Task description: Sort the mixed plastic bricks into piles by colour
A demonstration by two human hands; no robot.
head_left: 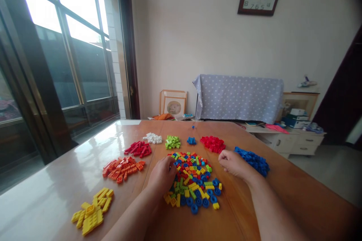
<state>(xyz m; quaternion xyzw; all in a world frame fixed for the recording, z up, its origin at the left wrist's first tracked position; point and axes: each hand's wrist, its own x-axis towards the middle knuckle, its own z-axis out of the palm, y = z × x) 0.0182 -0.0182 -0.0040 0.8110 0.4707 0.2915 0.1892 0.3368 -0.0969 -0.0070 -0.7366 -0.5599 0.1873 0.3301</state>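
Observation:
In the middle of the table is a mixed pile of toy bricks (195, 173) in yellow, orange, green, red and blue, with blue round pieces among them. My left hand (162, 173) is at the pile's left edge, its fingers curled in; whatever they hold is hidden. My right hand (232, 162) hovers to the right of the pile, close to the red bricks (212, 144) and the dark blue bricks (253, 160). Its fingers are pinched together, and anything between them is too small or covered to make out.
Sorted heaps ring the mixed pile: yellow bricks (92, 212), orange bricks (123, 168), dark red bricks (138, 148), white bricks (153, 138), lime green bricks (172, 142) and small blue pieces (191, 141). One blue piece (193, 127) lies near the far edge of the wooden table (234, 211).

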